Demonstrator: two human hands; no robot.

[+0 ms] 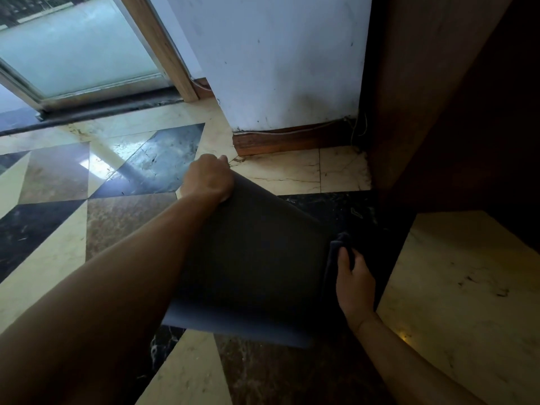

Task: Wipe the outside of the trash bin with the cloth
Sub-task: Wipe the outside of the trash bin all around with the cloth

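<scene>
A dark grey trash bin (251, 258) lies tilted over the patterned floor, its flat side facing me. My left hand (209, 178) grips its far end, fingers curled over the edge. My right hand (355, 283) presses a dark cloth (336, 249) against the bin's right side. The cloth is bunched under my fingers and partly lost in shadow. The bin's opening is hidden from me.
A marble floor (58, 176) in cream, brown and black tiles spreads around. A white wall (280, 68) with a wooden skirting board (292, 138) stands behind. Dark wooden furniture (453, 112) looms on the right; a frosted glass door (73, 51) is far left.
</scene>
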